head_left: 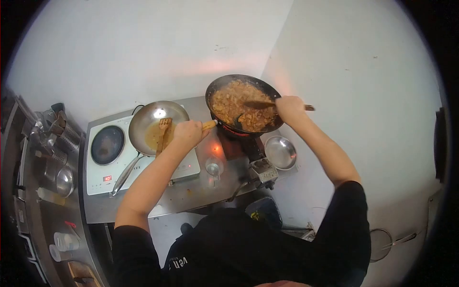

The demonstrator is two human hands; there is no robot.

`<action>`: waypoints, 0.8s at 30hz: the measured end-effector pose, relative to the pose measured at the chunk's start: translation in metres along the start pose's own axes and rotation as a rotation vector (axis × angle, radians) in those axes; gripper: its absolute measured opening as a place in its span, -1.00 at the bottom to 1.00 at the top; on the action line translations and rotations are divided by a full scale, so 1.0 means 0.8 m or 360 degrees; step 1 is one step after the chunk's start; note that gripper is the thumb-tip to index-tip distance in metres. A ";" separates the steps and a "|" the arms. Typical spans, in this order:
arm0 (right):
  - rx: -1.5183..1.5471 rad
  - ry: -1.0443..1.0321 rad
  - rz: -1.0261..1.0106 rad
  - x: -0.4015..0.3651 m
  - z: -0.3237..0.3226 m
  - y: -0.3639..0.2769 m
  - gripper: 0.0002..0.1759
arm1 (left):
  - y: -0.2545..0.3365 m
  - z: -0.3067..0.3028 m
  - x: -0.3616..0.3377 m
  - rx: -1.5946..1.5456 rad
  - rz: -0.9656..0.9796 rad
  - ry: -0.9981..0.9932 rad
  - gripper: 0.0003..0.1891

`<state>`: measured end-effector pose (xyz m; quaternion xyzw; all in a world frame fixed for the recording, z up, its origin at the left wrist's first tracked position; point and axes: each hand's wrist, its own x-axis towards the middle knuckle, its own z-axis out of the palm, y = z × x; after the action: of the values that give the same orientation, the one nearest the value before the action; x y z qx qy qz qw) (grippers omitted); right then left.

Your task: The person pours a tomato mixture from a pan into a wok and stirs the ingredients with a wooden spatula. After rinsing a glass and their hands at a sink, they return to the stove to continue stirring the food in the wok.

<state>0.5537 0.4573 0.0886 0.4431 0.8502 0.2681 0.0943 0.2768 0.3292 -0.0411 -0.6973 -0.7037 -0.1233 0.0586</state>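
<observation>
A dark wok [209, 98] full of brownish chopped food [234, 98] sits over a red-glowing burner [234, 131]. My left hand [190, 134] is closed around its light wooden handle [209, 125]. Over the wok's right side, my right hand [289, 109] grips a wooden spatula [260, 104], whose blade lies in the food. A dark green piece [237, 120] shows near the front of the food. Left of the wok, a steel frying pan [167, 109] holds some yellowish liquid, and a slotted wooden turner [164, 125] leans in it, partly behind my left forearm.
The pan rests on a white double cooktop [98, 179] with a dark round plate [107, 145]. A steel bowl [280, 153] and a burner control box [263, 171] stand in front of the wok. Utensil holders [70, 137] and bottles [51, 195] line the left counter. A strainer [381, 245] hangs at right.
</observation>
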 end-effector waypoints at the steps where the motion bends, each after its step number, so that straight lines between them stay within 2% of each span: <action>1: -0.0063 0.0023 -0.0056 -0.028 -0.016 0.009 -0.86 | 0.001 0.003 0.001 -0.0008 0.0019 -0.0010 -0.45; 4: -0.0067 -0.0140 -0.0176 -0.077 -0.014 0.015 -0.85 | 0.000 0.002 0.002 -0.0020 0.0016 -0.0039 -0.45; 7: -0.0070 -0.0096 -0.0007 -0.035 0.046 -0.001 -0.86 | -0.001 0.001 0.003 -0.0027 0.0035 -0.0058 -0.45; 9: -0.0142 0.0165 0.0010 0.027 0.095 0.013 -0.86 | 0.002 -0.003 0.003 -0.0047 0.0022 -0.0105 -0.45; 12: -0.0175 0.0211 -0.0024 0.041 0.059 0.035 -0.87 | 0.001 -0.006 0.002 -0.0003 0.0004 -0.0124 -0.45; 16: -0.0279 -0.0012 -0.0100 -0.030 0.001 0.075 -0.87 | -0.001 -0.001 0.004 0.0019 0.0030 -0.0067 -0.46; 20: -0.0356 -0.0063 -0.0138 -0.036 0.042 0.087 -0.86 | -0.003 0.004 0.004 0.0004 0.0041 -0.0070 -0.46; 24: -0.0339 0.0299 -0.0123 0.065 0.135 0.078 -0.86 | -0.005 -0.002 0.009 0.0006 0.0004 -0.0162 -0.46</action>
<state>0.6100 0.5682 0.0362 0.3706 0.8385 0.3932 0.0711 0.2727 0.3356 -0.0384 -0.7034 -0.7051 -0.0864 0.0243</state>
